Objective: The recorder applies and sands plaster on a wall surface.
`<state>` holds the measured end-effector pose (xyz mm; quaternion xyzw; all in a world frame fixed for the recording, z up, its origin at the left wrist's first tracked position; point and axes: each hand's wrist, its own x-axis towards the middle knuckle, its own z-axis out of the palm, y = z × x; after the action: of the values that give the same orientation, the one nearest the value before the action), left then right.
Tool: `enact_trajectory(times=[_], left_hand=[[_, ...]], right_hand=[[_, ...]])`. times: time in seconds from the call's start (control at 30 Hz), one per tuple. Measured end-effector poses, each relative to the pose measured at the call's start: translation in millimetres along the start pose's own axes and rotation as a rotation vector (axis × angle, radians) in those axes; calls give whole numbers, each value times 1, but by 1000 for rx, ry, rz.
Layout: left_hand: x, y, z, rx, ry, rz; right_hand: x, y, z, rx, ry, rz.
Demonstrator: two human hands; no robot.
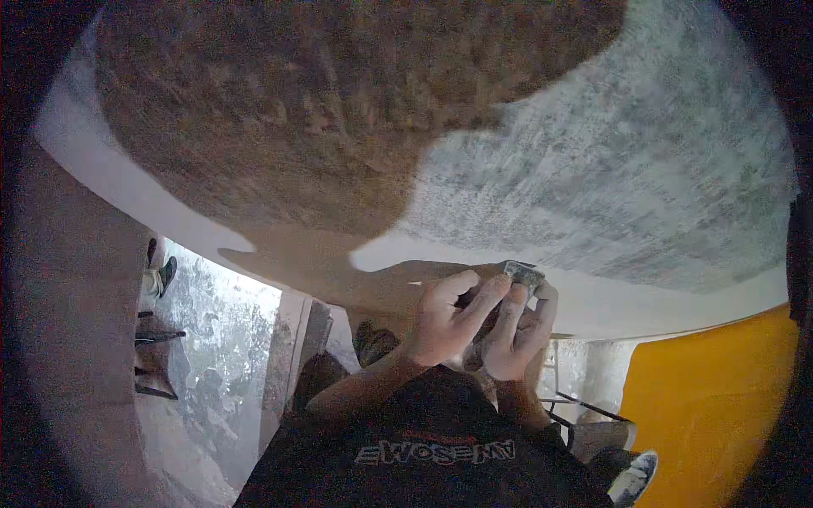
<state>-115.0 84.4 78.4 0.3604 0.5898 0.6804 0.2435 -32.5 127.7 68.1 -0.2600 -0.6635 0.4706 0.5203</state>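
Both my hands are together in front of my dark shirt (423, 457), close to the near edge of a broad, patchy surface (593, 186). My left hand (447, 320) has curled fingers, with its thumb and fingertips pressed toward a small grey, speckled block (523, 272). My right hand (520, 334) is wrapped round the same block, thumb against its near face. Fingers hide much of the block, and its exact kind cannot be made out. The surface is whitish grey on the right; a dark brown area covers its left and upper part.
An orange-yellow panel (707, 389) stands at the right. Near it are a dark-framed piece of furniture (584, 406) and a whitish shoe (633, 480). At the lower left lies a brightly lit, blotchy area (224, 330), with dark thin-legged objects (157, 337) beside it.
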Motion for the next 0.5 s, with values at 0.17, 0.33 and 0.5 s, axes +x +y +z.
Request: enact_trajectory(times=[0.17,0.33,0.5], left_hand=[[1,17,-7,146,-115,8],[3,3,-18,13,-150,-12],[3,0,-29,20,-219,41]], right_hand=[[-4,0,-1,76,30,-31],[-1,-19,12,1,65,27],[0,-23,20,45,88,66]])
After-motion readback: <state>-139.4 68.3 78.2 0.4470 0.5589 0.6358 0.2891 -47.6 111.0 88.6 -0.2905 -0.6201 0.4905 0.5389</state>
